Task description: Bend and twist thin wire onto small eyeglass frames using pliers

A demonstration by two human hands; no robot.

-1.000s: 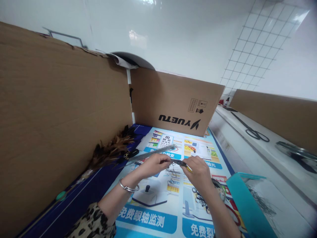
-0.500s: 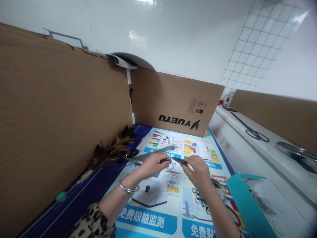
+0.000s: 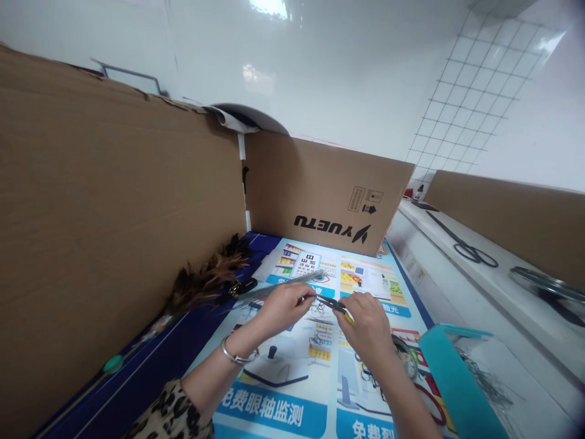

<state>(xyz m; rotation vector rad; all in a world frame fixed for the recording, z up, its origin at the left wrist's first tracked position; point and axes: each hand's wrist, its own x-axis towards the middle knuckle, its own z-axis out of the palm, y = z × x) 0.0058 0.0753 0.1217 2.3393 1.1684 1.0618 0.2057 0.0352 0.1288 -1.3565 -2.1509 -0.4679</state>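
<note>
My left hand (image 3: 284, 306) and my right hand (image 3: 365, 318) meet above a printed poster (image 3: 315, 372) on the table. The right hand is closed round small dark pliers (image 3: 333, 303) with a yellow handle, their tip pointing left. The left hand pinches something thin and small at the pliers' tip; I cannot make out what it is. A silver bangle sits on my left wrist. Small wire pieces (image 3: 315, 311) lie on the poster just under the hands. A long metal ruler (image 3: 278, 285) lies behind the left hand.
A feather duster (image 3: 201, 283) lies along the left cardboard wall (image 3: 114, 213). A cardboard panel marked YUETU (image 3: 329, 195) stands at the back. A teal box (image 3: 461, 384) with thin wires sits at right. Scissors (image 3: 466, 247) rest on the white ledge.
Both hands stay together at the pliers' tip with only small shifts. The camera tilted slightly, so everything sits a little lower in the picture.
</note>
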